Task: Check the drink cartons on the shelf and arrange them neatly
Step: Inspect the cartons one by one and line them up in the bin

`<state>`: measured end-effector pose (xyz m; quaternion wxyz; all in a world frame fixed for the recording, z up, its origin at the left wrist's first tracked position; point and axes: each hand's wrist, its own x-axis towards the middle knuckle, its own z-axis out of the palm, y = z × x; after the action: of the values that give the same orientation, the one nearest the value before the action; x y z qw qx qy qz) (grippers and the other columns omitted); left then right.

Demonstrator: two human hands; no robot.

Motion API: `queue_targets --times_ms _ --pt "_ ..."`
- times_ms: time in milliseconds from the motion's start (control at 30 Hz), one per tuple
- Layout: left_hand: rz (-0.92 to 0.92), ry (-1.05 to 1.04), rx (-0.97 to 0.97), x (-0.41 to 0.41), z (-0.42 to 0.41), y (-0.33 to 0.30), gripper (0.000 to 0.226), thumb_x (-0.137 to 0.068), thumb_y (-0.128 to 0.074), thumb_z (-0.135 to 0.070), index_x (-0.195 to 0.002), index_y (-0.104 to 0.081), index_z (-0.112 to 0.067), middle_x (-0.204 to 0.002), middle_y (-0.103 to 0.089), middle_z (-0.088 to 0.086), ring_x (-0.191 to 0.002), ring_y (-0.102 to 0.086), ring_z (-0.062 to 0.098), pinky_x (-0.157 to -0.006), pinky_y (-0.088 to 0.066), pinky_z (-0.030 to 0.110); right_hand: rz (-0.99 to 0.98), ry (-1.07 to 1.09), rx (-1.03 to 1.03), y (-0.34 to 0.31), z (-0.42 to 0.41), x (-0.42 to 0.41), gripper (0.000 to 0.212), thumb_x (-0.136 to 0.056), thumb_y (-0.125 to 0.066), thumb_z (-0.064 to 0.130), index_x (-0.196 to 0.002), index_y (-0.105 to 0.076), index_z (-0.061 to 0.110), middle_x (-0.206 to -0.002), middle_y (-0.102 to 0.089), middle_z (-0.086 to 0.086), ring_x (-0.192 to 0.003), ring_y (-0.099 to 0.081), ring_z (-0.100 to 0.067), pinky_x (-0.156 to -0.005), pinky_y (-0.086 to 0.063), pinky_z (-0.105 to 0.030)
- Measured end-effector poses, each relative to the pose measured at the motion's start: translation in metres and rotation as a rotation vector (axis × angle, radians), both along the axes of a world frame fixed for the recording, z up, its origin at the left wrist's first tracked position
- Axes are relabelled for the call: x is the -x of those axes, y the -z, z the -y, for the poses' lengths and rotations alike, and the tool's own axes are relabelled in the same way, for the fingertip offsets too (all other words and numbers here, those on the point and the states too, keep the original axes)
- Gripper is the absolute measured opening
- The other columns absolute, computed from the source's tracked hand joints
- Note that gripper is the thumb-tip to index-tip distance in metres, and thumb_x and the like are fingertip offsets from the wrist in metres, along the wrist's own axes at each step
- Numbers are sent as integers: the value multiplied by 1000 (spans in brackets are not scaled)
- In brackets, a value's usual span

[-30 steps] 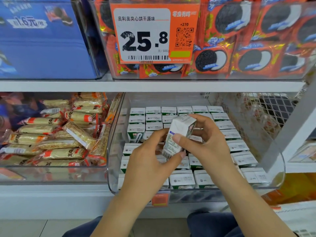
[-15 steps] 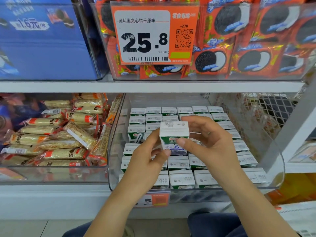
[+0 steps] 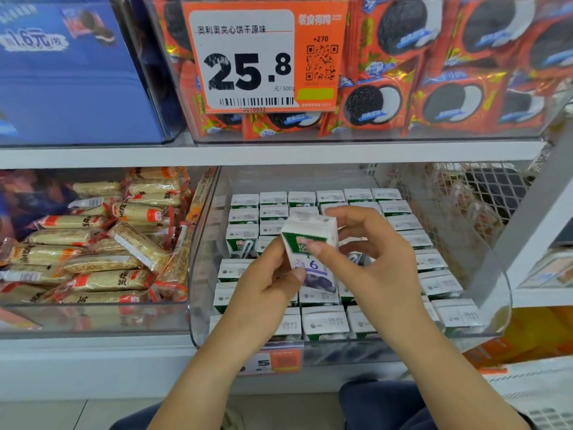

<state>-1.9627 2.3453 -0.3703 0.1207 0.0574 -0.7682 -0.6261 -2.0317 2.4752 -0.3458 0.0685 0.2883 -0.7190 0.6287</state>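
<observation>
Carton turned upright for inspection.
Both hands, left hand (image 3: 263,290) and right hand (image 3: 372,265), pinch one carton (image 3: 310,246) above the bin (image 3: 198,274); since a second ago its front faces up, probably date-checking; return pending.

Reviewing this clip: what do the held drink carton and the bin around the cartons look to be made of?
Held carton: likely coated paperboard, with sharp folded edges and a smooth printed face; both hands pinch it. Bin: clear rigid plastic, probably acrylic, glossy, since cartons show through its curved front wall and it carries reflections.
</observation>
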Motion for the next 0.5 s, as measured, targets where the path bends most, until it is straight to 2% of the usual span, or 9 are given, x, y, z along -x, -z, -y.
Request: queue_targets --times_ms 67,133,167,267,367,500 --pt "-42 -11 -30 0 0 -3 40 -92 -57 -8 -122 -56 -34 -111 -69 -18 -106 -62 -1 -86 -48 14 150 -17 116 -3 -3 6 30 -71 -76 33 -99 -65 32 -86 -68 18 -80 -64 -1 -62 -50 -15" --pt "-74 -33 -72 -1 0 -7 37 -84 -62 -23 -120 -58 -33 -109 -71 -14 -103 -64 1 -86 -50 15 323 -36 201 -4 -6 12 31 -71 -69 34 -102 -68 27 -87 -69 7 -82 -66 -9 -67 -54 -25" --pt "-80 -45 -81 -1 -1 -9 40 -80 -63 -29 -119 -59 -33 -109 -71 -14 -103 -64 1 -88 -50 17 411 -53 230 -4 -8 15 33 -71 -68 34 -103 -69 26 -89 -68 -1 -84 -67 -13 -70 -56 -30" --pt "-86 -74 -91 -3 -1 -11 41 -74 -64 -34 -115 -60 -37 -108 -70 -20 -102 -63 -3 -87 -50 16 592 -105 289 -2 -10 18 36 -72 -66 33 -106 -70 23 -98 -70 -11 -88 -70 -18 -73 -59 -33" --pt "-78 -43 -108 -4 0 -12 38 -76 -66 -35 -114 -61 -36 -107 -69 -23 -100 -64 -4 -81 -49 11 666 -134 331 -1 -9 19 35 -75 -65 30 -107 -68 18 -99 -73 -5 -91 -70 -20 -73 -59 -35" --pt "-23 -43 -71 -4 -1 -10 46 -79 -77 -26 -120 -58 -37 -110 -69 -17 -100 -65 2 -80 -54 19 740 -162 398 1 -9 20 21 -76 -65 28 -94 -67 17 -86 -73 0 -78 -69 -16 -63 -57 -28"
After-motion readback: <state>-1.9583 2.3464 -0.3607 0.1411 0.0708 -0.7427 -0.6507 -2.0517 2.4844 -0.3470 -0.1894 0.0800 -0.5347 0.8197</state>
